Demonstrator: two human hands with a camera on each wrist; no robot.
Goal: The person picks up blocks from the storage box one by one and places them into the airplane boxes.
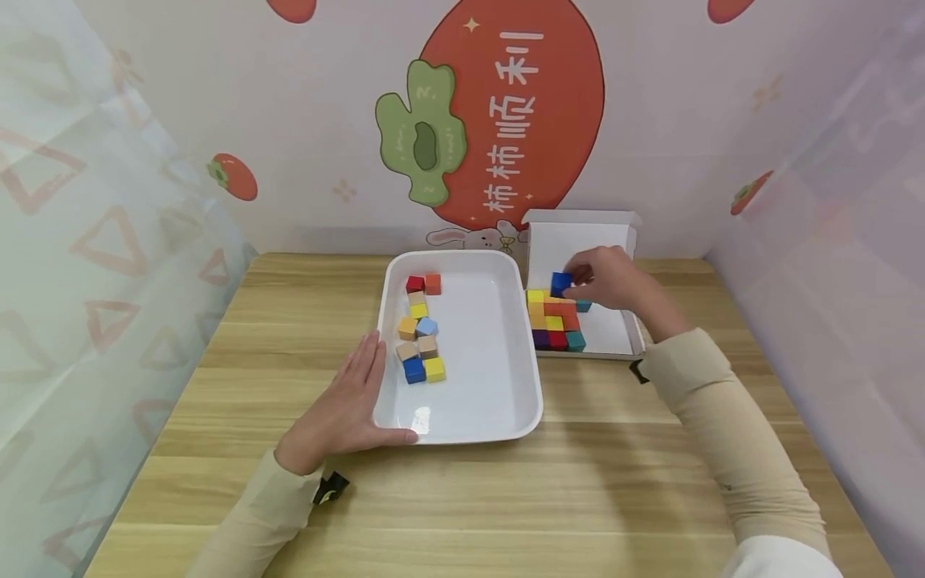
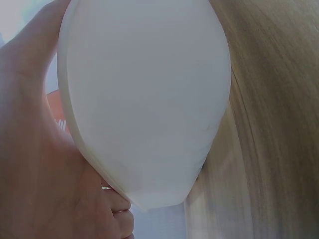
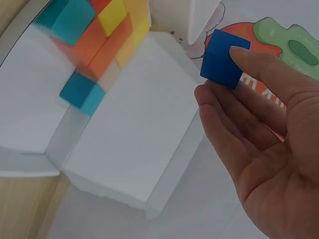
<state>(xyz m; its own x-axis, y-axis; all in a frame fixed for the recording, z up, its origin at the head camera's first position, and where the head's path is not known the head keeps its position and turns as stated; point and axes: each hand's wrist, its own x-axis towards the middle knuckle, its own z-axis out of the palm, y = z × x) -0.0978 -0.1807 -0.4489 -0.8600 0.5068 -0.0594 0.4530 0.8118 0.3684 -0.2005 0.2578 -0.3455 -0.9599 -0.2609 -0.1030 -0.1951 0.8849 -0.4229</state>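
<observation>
My right hand pinches a blue cube between thumb and fingers, above the open white box. Inside that box, coloured cubes in yellow, orange, red, purple and teal sit packed toward the left side. A teal cube stands at the edge of this group in the right wrist view. My left hand rests on the near left corner of a white tray, thumb on the front rim and fingers along the left rim. Loose cubes lie in the tray's left half.
The wooden table carries the tray and the box side by side. The box's raised lid stands by the printed back curtain. Pale curtains hang at both sides.
</observation>
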